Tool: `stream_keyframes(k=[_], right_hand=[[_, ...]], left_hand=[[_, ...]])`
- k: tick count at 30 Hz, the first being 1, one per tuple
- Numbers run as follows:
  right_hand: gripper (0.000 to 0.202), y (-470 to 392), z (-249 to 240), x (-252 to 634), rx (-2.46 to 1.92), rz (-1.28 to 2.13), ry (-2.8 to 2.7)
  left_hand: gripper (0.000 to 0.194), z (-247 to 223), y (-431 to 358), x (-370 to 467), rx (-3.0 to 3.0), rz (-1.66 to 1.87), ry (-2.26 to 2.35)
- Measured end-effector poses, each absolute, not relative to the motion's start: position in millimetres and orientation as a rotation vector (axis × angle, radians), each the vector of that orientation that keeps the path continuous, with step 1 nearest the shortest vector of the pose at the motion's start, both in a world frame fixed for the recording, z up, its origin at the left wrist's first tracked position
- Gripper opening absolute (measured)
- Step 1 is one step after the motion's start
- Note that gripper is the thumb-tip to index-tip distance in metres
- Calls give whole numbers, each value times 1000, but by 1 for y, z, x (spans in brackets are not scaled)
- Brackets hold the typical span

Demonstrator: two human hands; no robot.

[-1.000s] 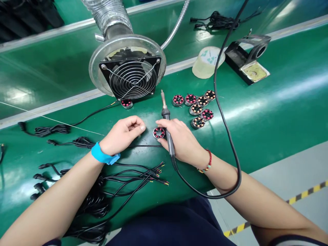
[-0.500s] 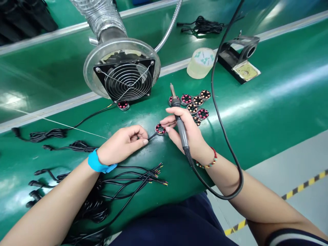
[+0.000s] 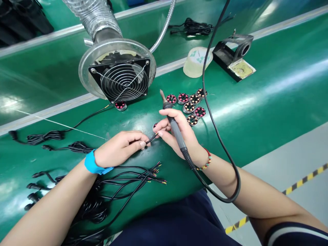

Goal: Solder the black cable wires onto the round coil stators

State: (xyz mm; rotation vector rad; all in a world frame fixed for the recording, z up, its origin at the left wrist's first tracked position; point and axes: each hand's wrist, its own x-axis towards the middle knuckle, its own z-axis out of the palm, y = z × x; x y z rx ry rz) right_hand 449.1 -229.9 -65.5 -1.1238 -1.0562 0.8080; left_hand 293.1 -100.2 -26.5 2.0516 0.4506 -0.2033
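My left hand [image 3: 121,147], with a blue band at its wrist, pinches a black cable [image 3: 151,139] close to its end. The soldering iron [image 3: 175,131] lies across my right hand [image 3: 180,135], its tip pointing up and left. My right thumb and fingertips meet at the coloured wire ends of that cable. Just behind these fingertips a small round coil part [image 3: 154,126] shows only at its left edge; the rest is hidden. Several round coil parts with pink or orange windings [image 3: 189,107] stand in a group beyond my right hand.
A fume extractor fan [image 3: 125,80] hangs at the upper left, with one coil part [image 3: 120,106] beneath it. A tape roll [image 3: 196,62] and an iron stand [image 3: 234,56] are behind. Black cables [image 3: 123,181] lie at the front left.
My right fingers have closed on the wire ends and now cover most of the coil part. The iron's tip has shifted left. The whole view has moved slightly.
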Motion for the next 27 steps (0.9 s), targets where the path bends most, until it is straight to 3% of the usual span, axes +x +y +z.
stream_keyframes(k=[7, 12, 15, 27], right_hand=[[37, -231, -64, 451, -1073, 846, -1057], [34, -230, -66, 449, -1069, 849, -1036], [36, -228, -69, 446, -1082, 863, -1018], [38, -227, -68, 440, -1105, 719, -1167]], left_hand=[[22, -28, -101, 291, 2024, -192, 442], [26, -31, -113, 298, 1687, 307, 686], [18, -30, -122, 305, 1505, 480, 670], [17, -31, -130, 306, 1545, 333, 558]])
